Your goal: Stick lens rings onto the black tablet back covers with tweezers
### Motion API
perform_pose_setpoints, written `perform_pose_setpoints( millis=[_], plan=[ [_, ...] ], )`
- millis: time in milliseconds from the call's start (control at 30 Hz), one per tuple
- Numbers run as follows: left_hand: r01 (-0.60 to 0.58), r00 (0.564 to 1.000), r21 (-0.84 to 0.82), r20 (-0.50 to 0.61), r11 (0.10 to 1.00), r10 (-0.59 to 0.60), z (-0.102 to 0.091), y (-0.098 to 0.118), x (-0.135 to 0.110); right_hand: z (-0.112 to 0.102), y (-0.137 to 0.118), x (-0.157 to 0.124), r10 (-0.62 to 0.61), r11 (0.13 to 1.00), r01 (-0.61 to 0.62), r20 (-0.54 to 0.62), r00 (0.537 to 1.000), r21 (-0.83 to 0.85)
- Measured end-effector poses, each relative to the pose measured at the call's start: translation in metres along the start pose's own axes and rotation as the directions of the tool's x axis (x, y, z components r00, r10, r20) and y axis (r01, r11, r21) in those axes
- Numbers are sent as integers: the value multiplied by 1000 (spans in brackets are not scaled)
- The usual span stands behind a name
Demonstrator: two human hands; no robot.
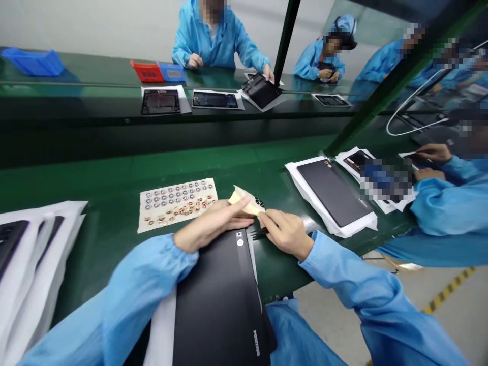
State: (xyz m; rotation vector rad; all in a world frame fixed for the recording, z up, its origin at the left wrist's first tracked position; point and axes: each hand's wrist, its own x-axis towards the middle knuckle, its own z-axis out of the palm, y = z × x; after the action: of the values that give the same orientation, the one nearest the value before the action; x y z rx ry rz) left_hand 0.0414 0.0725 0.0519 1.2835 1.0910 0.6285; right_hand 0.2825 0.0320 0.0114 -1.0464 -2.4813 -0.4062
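Note:
My left hand (219, 221) holds a small pale yellow sheet of stickers (247, 203) between thumb and fingers. Black ring-shaped stickers sit near the sheet's right end. At that end, the fingertips of my right hand (285, 229) pinch the sheet's edge. A thin dark pronged tool, perhaps tweezers (259, 234), pokes out beneath my right hand; how it is held is hidden. Below both hands lies a dark grey tablet back cover (217, 295), with a camera opening and a round white spot near its top. White sheeting (162, 330) shows under it.
A cream sheet (177, 203) bearing several rings and reddish pieces lies beyond my left hand. White-wrapped covers (57, 254) are stacked at left. Another dark cover (331, 190) rests on white sheeting at right, near a co-worker's sleeve (450, 198). Across the bench are bins (147, 71) and panels (160, 101).

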Motion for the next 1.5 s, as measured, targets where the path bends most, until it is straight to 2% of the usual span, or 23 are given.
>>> perform_pose_setpoints(
  millis=[67,100,167,233,267,333,400,467,600,667,733,833,900,933,967,1000,1067,1100,1167,1233,1267,1367,1500],
  plan=[
    [88,996,-336,27,938,-84,26,-5,10,1,0,-2,-29,995,29,-2,1000,97],
    [106,994,-416,18,903,-108,34,-9,14,2,1,-2,12,985,-11,-8,1000,174],
    [94,994,-415,-11,905,-108,41,-15,19,7,4,1,204,913,-175,-39,978,369],
    [91,995,-398,-8,913,-102,39,-21,21,13,11,7,416,762,-321,-47,908,562],
    [87,995,-380,-6,921,-96,37,-23,21,16,15,11,486,686,-359,-31,874,633],
    [77,997,-335,-3,939,-83,33,-27,22,19,23,18,542,572,-393,28,840,720],
    [71,997,-293,0,954,-74,32,-30,23,20,28,21,545,511,-424,99,832,748],
    [76,997,-265,5,961,-78,32,-31,25,19,27,19,527,519,-432,122,841,738],
    [102,995,-241,6,965,-103,34,-28,28,15,14,10,456,738,-441,104,884,510],
    [109,994,-241,5,964,-111,34,-26,27,17,11,9,437,789,-455,144,888,412],
    [117,993,-244,16,963,-117,35,-23,27,20,17,12,501,736,-513,155,852,441],
    [120,992,-246,66,962,-107,37,-18,29,20,36,19,680,590,-622,99,726,515],
    [113,993,-231,68,966,-100,37,-14,33,15,44,21,755,553,-650,18,656,521],
    [107,994,-215,51,971,-98,36,-12,36,11,42,20,753,569,-633,-25,657,525],
    [100,995,-192,23,976,-97,34,-9,37,7,37,18,720,607,-586,-60,691,536],
    [94,995,-165,-9,982,-97,30,-6,37,3,28,15,640,670,-506,-78,765,543],
    [71,992,-97,-96,993,-80,19,1,29,-3,4,6,352,818,-263,-84,932,511],
    [38,987,-10,-157,999,-39,12,4,20,-5,-9,2,182,873,-130,-67,981,470],
    [-33,961,291,-255,956,111,-1,8,-7,-6,-30,-3,-60,927,67,-32,998,369],
    [-51,941,578,-247,814,234,-12,6,-41,-6,-42,-4,-141,942,138,-12,990,308],
    [-37,947,637,-223,770,231,-15,2,-58,-6,-44,-2,-148,943,142,-2,989,300],
    [15,971,654,-189,756,145,-19,-24,-98,-6,-45,2,-139,949,121,41,989,290],
    [2,965,598,-213,802,156,-15,-56,-119,-9,-49,1,-138,958,98,134,981,269]
  ],
)
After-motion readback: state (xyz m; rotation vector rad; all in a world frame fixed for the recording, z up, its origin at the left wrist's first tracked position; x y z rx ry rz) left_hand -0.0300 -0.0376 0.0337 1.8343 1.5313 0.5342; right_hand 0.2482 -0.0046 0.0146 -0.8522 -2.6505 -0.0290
